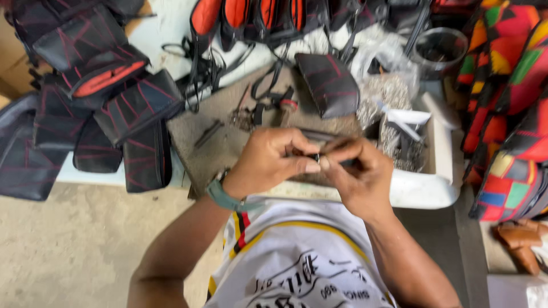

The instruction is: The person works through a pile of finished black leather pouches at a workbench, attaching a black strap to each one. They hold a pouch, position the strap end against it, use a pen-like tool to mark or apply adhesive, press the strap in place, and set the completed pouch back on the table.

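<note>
My left hand [273, 161] and my right hand [355, 171] meet over the front of a brown work pad [228, 128]. Both pinch a thin black strap [319, 137] with a small metal piece between the fingertips; the piece is mostly hidden by my fingers. A teal watch band sits on my left wrist. Just beyond my hands lies a black pouch with red stitching [330, 84] on the pad.
A pile of black pouches with red lines [97, 108] fills the left side. More pouches with orange lining [251, 17] hang at the back. A white tray [434, 182] holds small metal hardware [394, 97]. Multicoloured patchwork bags [508, 102] stand at the right.
</note>
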A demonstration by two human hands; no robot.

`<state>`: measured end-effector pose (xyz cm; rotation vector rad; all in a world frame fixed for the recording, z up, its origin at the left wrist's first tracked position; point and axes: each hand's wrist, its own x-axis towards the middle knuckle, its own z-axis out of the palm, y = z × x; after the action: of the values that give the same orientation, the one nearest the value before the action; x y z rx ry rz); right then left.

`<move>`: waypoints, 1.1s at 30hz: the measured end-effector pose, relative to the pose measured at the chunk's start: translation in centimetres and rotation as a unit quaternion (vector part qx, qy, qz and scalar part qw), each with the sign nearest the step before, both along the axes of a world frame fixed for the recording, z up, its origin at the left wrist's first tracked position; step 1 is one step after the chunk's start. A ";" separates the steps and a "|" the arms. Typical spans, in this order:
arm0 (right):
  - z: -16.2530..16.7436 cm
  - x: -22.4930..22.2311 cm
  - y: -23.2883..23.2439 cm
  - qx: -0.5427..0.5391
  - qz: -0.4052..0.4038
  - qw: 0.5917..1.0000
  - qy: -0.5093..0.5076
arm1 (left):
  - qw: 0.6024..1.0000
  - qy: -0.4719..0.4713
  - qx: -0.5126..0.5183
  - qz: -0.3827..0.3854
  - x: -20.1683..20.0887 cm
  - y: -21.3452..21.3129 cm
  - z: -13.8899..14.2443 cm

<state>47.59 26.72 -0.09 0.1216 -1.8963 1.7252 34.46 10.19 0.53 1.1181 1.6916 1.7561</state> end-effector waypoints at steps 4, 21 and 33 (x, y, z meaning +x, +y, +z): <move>0.8 0.7 1.1 -0.005 0.040 0.999 0.008 | 0.989 -0.011 0.128 -0.072 0.0 -0.2 0.4; 2.5 -0.2 2.0 0.036 0.044 0.997 0.053 | 0.977 -0.027 0.194 -0.087 0.3 -0.1 -1.1; 0.9 0.0 2.5 0.045 0.048 0.994 0.084 | 0.973 -0.059 0.206 -0.090 0.8 1.0 -2.6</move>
<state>47.56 29.22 0.79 0.3856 -1.8704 1.6367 35.24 11.15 -2.11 1.2629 1.1431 2.0618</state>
